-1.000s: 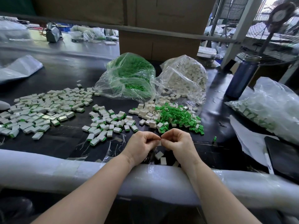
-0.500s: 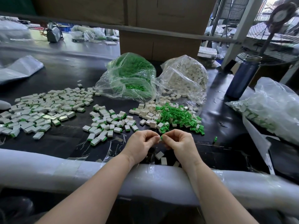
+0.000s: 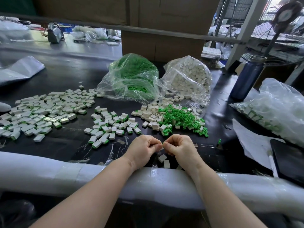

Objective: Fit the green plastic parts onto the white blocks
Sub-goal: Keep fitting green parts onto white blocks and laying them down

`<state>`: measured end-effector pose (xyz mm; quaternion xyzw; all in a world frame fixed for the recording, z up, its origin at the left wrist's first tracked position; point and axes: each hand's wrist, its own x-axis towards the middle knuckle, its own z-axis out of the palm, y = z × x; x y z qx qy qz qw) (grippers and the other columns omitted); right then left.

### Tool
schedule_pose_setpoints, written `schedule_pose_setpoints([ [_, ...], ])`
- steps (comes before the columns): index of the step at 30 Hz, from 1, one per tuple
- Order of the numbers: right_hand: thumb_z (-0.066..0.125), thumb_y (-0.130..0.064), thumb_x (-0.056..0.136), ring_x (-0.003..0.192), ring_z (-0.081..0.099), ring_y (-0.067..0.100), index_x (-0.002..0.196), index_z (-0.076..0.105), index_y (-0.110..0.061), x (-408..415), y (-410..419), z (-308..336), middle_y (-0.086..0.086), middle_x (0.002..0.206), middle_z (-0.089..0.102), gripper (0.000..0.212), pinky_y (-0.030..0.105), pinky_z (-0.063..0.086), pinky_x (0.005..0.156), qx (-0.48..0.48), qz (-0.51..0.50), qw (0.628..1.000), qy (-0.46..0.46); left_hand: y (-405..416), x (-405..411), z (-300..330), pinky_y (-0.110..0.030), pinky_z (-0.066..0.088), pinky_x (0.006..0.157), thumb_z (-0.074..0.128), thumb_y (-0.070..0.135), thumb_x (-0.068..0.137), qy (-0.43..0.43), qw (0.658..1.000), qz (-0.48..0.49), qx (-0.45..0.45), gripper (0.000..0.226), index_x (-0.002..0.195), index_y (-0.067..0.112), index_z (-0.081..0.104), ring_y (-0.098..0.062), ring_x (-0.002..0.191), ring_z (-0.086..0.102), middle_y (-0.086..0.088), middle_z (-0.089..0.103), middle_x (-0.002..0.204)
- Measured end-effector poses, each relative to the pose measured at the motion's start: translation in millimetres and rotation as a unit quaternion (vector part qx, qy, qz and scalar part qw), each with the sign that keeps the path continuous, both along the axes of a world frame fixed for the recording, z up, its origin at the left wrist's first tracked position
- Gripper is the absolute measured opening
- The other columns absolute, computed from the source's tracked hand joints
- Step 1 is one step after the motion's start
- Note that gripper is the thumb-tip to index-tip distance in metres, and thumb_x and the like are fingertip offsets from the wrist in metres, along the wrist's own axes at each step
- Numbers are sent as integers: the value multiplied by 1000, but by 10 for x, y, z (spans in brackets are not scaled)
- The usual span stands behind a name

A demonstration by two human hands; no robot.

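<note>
My left hand [image 3: 144, 148] and my right hand [image 3: 181, 147] meet fingertip to fingertip just above the near table edge. Together they pinch a small piece [image 3: 163, 143], of which only a green sliver shows; the rest is hidden by curled fingers. Two white blocks [image 3: 162, 157] lie on the table under my hands. Beyond them is a heap of loose green parts [image 3: 181, 117] next to loose white blocks [image 3: 151, 112]. Fitted blocks with green edges [image 3: 111, 124] lie left of that, and a wider spread [image 3: 46, 111] lies further left.
A clear bag of green parts [image 3: 131, 79] and one of white blocks [image 3: 189, 78] stand behind the heaps. At the right are a blue bottle [image 3: 246, 78], a bag of fitted blocks [image 3: 271, 109], paper [image 3: 253, 142] and a black tablet [image 3: 289, 160]. White foam padding [image 3: 82, 171] covers the near edge.
My hands have stayed in place, with the fingertips pressed a little closer together. The paper sheet at the right, lifted half a second ago, lies flat again.
</note>
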<state>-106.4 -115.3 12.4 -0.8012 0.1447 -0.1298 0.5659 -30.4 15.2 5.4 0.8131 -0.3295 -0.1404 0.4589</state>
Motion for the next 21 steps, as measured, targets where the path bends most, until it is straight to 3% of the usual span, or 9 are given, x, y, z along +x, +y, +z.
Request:
schedule_pose_setpoints([
  [6, 65, -1, 83, 46, 56, 4, 70, 65, -7, -21, -3, -12, -2, 51, 62, 14, 15, 45, 48, 68, -18, 997, -37, -15, -42, 31, -29, 51, 78, 60, 18, 89, 5, 999, 11, -39, 14, 96, 12, 72, -13, 76, 62, -4, 70, 81],
  [10, 69, -3, 81, 49, 63, 13, 74, 66, -2, -35, -15, -9, 6, 57, 67, 7, 20, 49, 46, 125, -32, 989, -69, -27, -70, 64, -23, 53, 81, 60, 16, 89, 46, 996, 9, -77, 18, 101, 10, 72, -15, 84, 68, -5, 73, 87],
  [16, 72, -2, 77, 51, 63, 16, 68, 66, -7, -40, 3, -2, 8, 58, 67, 12, 24, 51, 46, 125, -15, 989, -75, -27, -78, 86, -42, 53, 83, 61, 13, 87, 60, 995, 21, -83, 14, 95, 8, 71, -31, 83, 66, -17, 70, 87],
  [21, 73, -2, 76, 56, 63, 18, 64, 68, -11, -36, 6, -7, 11, 63, 68, 15, 27, 53, 52, 118, 1, 990, -75, -19, -55, 56, -39, 51, 71, 60, 10, 85, 41, 997, 19, -66, 9, 85, 13, 69, -17, 67, 55, -17, 68, 80],
])
